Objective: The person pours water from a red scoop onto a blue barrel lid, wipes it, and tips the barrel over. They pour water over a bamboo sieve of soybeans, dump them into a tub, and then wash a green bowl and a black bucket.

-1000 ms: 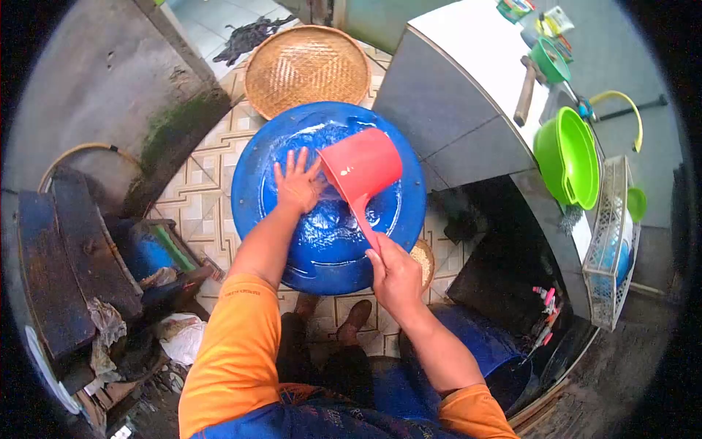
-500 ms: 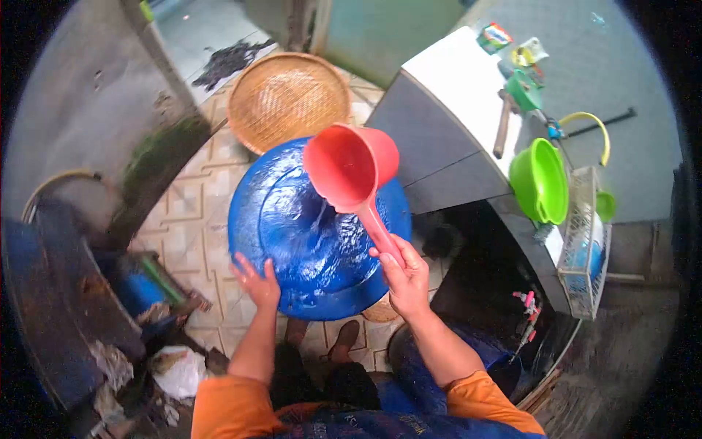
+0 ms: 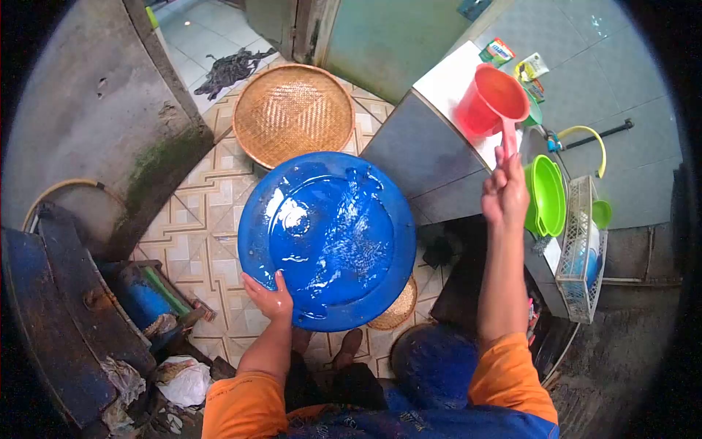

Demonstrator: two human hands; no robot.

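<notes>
My right hand (image 3: 506,192) is closed round the handle of a red dipper (image 3: 488,102), held up at the right over the white counter edge. A large round blue lid or basin (image 3: 336,241), wet and shiny with rippling water, lies in the middle. My left hand (image 3: 269,294) rests on its lower left rim, fingers apart. Whether anything is in the dipper I cannot tell.
A woven tray (image 3: 294,110) stands behind the blue basin. At the right, the counter (image 3: 446,77) bears packets, a green bowl (image 3: 548,196) and a white basket (image 3: 583,256). A blue drum (image 3: 439,366) is near my feet. Wooden boards (image 3: 80,293) lean at the left.
My right hand has carried the red dipper from above the blue basin to the right, over the counter. The falling water has stopped. My left hand stays at the rim.
</notes>
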